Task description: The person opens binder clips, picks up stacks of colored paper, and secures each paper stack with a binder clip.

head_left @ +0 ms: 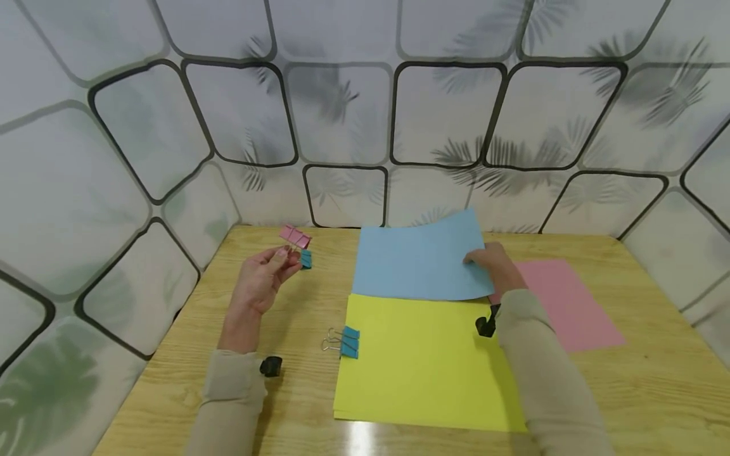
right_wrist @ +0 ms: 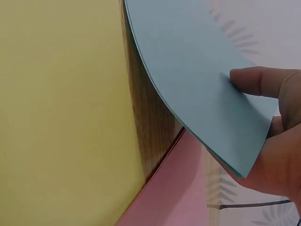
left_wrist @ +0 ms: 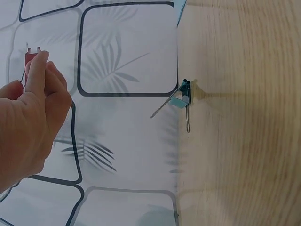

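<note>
My left hand (head_left: 261, 278) pinches a pink binder clip (head_left: 294, 237) by its wire handles, up above the table's far left. Just beyond those fingers a small blue binder clip (head_left: 306, 259) sits on the wood; the left wrist view shows this clip (left_wrist: 186, 94) with its handles spread. With thumb on top and fingers beneath, my right hand (head_left: 497, 265) grips the right edge of some blue paper (head_left: 419, 263), whose right side bends upward. Nearer me lies a stack of yellow paper (head_left: 422, 361), with a larger blue binder clip (head_left: 350, 342) clamped on its left edge.
Pink paper (head_left: 570, 307) lies on the wooden table (head_left: 656, 380) to the right, partly behind my right forearm. A pale patterned curtain-like backdrop (head_left: 342, 114) rises along the table's far edge and both sides.
</note>
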Available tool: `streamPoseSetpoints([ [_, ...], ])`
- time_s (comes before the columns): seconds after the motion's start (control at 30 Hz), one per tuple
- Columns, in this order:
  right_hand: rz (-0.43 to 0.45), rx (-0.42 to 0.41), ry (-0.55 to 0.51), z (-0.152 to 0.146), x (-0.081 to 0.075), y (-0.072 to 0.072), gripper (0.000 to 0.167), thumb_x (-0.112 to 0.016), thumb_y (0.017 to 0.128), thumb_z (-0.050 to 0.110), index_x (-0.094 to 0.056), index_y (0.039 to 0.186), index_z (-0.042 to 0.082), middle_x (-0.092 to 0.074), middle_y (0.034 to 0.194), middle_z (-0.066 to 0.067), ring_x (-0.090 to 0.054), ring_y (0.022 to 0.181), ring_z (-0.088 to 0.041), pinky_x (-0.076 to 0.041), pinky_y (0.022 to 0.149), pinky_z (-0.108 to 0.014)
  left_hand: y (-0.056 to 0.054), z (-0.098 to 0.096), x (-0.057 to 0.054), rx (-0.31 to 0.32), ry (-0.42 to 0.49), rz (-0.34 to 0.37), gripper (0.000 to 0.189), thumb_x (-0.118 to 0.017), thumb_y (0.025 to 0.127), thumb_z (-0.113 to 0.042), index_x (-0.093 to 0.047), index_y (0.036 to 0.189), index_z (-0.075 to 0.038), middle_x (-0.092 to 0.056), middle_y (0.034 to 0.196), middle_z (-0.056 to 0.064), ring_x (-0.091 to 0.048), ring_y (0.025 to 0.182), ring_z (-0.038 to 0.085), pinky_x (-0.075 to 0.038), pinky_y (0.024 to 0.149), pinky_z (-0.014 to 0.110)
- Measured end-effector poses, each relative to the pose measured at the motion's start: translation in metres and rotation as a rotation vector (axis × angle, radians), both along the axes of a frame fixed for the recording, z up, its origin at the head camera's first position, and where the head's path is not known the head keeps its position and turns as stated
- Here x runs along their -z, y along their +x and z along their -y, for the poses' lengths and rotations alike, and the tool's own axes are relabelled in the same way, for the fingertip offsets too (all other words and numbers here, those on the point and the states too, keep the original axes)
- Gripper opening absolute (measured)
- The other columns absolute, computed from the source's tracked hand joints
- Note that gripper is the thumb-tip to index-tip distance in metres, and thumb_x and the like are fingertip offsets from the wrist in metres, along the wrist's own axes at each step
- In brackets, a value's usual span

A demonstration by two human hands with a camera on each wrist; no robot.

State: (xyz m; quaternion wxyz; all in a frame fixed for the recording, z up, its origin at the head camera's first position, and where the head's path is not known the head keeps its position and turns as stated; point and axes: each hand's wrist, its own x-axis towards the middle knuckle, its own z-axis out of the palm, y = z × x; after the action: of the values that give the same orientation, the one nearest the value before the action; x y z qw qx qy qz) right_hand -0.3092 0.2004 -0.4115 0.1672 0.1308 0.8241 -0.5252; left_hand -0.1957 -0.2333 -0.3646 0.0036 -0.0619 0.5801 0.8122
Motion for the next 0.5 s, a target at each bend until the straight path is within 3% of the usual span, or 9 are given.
streamPoseSetpoints([
  [0.23, 0.012, -0.069, -0.051, -0.009, 0.0, 0.003, 0.075, -0.056, 0.099, 0.016, -0.012, 0.157, -0.002, -0.031, 0.152, -0.033, -0.043, 0.134, -0.048, -0.045, 0.104, -0.054, 0.001, -0.001, 0.001, 0.018, -0.004, -0.006, 0.041, -0.039, 0.106, -0.007, -0.037, 0.14, 0.016, -0.066, 0.091, 0.001, -0.066, 0.086, 0.008, -0.055, 0.085, 0.02],
  [0.5, -0.014, -0.085, -0.156, -0.019, -0.015, 0.009, 0.079, -0.054, 0.103, 0.021, 0.0, 0.16, 0.012, -0.021, 0.16, -0.025, -0.04, 0.137, -0.044, -0.042, 0.108, -0.047, 0.001, 0.0, 0.002, 0.04, -0.016, -0.012, 0.041, -0.039, 0.107, -0.008, -0.038, 0.14, 0.016, -0.065, 0.093, 0.002, -0.066, 0.087, 0.009, -0.054, 0.087, 0.022],
])
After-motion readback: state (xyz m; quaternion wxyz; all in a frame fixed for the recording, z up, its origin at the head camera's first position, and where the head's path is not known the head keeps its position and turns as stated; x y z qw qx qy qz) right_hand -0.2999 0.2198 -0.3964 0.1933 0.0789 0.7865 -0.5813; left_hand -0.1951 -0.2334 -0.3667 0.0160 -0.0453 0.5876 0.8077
